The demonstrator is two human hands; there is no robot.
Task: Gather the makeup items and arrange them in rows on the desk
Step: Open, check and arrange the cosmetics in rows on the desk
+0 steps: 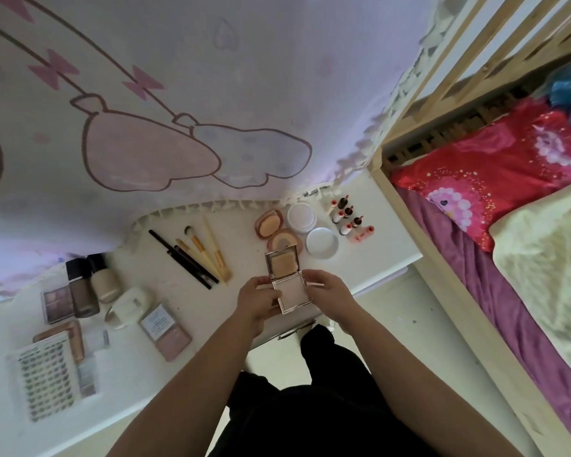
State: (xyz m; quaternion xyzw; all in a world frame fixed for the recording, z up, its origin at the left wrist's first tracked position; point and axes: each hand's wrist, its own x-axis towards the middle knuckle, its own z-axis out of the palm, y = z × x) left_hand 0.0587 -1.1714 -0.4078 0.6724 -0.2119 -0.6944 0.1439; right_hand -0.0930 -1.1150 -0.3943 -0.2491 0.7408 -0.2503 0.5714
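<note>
An open square powder compact [287,282] with a rose-gold frame is held above the white desk [376,258]. My left hand [257,300] grips its left side and my right hand [327,291] pinches its right edge. Behind it lie an open oval compact [271,224], a white jar [301,216] and its lid [322,242]. Several small bottles [346,217] stand at the back right. Brushes and pencils [198,255] lie in a slanted row. Foundation bottles [91,282], palettes [165,328] and a lash card [45,374] sit at the left.
A pale curtain with pink prints [178,110] hangs behind the desk. A wooden bed frame [419,245] with red pillow [495,169] and purple sheet borders the desk on the right. My dark-clothed legs [320,407] are below the desk's front edge.
</note>
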